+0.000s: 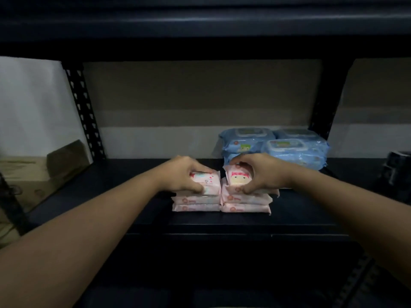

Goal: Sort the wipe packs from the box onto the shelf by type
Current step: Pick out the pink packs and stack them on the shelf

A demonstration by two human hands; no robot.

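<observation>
Pink packs (222,200) going down in front of blue packs (273,147). Left hand (184,174) and right hand (260,174) each clasp top pink pack. Placing step; next, let go, square stacks.

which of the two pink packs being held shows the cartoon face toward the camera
The pink pack in the right hand, top of the right stack: its printed face shows. The left hand holds its pack side-on, no face visible.

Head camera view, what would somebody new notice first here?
Two bare hands meet at mid-shelf: the left hand and right hand each grip a pink wipe pack on top of two side-by-side pink stacks. Behind them to the right sit the larger blue wipe packs on the dark shelf.
</observation>
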